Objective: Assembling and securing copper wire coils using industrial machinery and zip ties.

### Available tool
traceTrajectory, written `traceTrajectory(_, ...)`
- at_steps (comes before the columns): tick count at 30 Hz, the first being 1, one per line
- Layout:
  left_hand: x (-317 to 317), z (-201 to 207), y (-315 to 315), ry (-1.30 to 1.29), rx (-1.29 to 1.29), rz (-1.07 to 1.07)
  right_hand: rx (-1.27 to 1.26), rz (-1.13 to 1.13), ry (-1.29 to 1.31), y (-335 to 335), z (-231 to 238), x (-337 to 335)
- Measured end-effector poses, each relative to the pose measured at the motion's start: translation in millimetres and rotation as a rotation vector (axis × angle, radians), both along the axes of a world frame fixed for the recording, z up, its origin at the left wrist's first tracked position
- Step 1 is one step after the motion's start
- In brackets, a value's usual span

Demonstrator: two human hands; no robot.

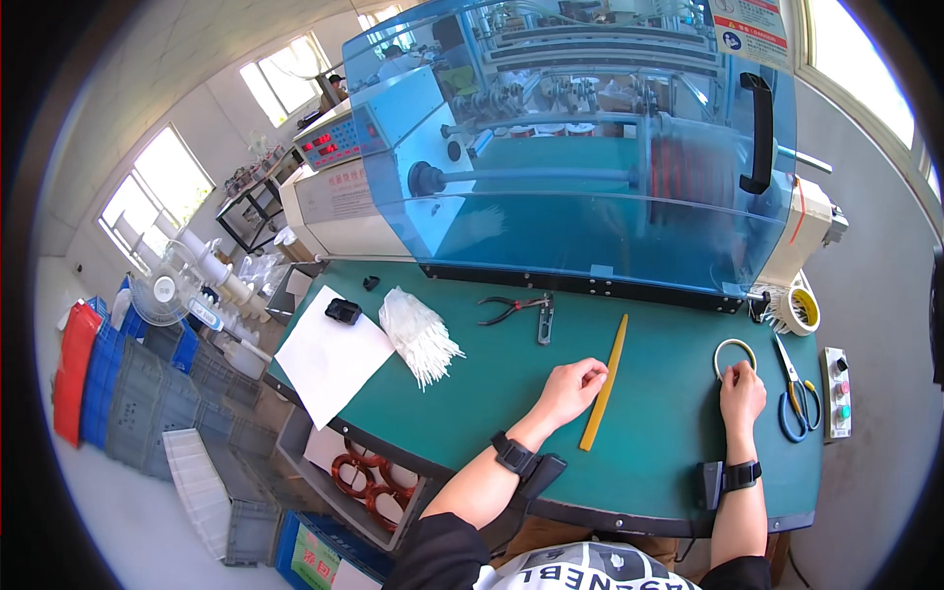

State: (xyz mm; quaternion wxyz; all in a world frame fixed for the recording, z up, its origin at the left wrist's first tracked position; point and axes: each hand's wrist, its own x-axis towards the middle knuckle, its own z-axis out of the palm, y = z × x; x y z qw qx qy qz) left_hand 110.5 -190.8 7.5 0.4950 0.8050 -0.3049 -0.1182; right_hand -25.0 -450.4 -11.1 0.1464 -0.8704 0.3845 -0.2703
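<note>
My left hand rests over the green tabletop, its fingers curled and the thumb pressed to the fingertips. No object sticks out of it, and its palm side is hidden. Just right of the fingertips lies a long, narrow yellow strip, tapering at its far end. My right hand is closed at the near edge of a thin pale ring, which shows beyond the fingers. Scissors with blue and yellow handles lie to the right of that hand.
Behind a blue transparent cover, a winding machine holds a blurred reddish coil. Pliers, a small cutter, white ties in a bag and white paper lie farther left. A button box stands right; copper coils fill a lower-left bin.
</note>
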Motion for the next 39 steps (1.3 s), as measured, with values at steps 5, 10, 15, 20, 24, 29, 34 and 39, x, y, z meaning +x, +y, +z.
traceTrajectory(5, -0.2, -0.1, -1.8, -0.002, 0.007, -0.014, -0.015, -0.017, -0.005, -0.4, 1.5, -1.3)
traceTrajectory(10, -0.7, 0.7, -0.3, 0.039, 0.001, 0.010, -0.016, -0.003, -0.008, 1.0, 1.4, -0.6)
traceTrajectory(15, 1.2, -6.2, 0.0, 0.058, -0.013, -0.003, -0.020, 0.005, -0.015, 0.8, -0.1, -0.4)
traceTrajectory(20, 2.1, -2.7, -1.1, 0.024, -0.008, -0.012, -0.011, -0.002, -0.006, -0.2, 1.0, -0.4)
traceTrajectory(24, 0.8, 0.0, -0.9, 0.068, 0.012, -0.006, -0.026, 0.007, -0.024, 1.2, 2.6, -0.1)
traceTrajectory(29, 0.8, -2.4, -0.8, 0.027, -0.007, -0.013, -0.012, 0.001, -0.042, 1.9, 2.1, -1.1)
traceTrajectory(34, -0.1, -0.7, -1.1, 0.038, -0.011, -0.013, -0.019, 0.008, -0.038, 3.3, 4.3, -1.2)
traceTrajectory(39, 0.2, -2.7, -2.4, 0.051, -0.003, -0.014, -0.024, 0.014, -0.050, 0.9, 2.3, -1.4)
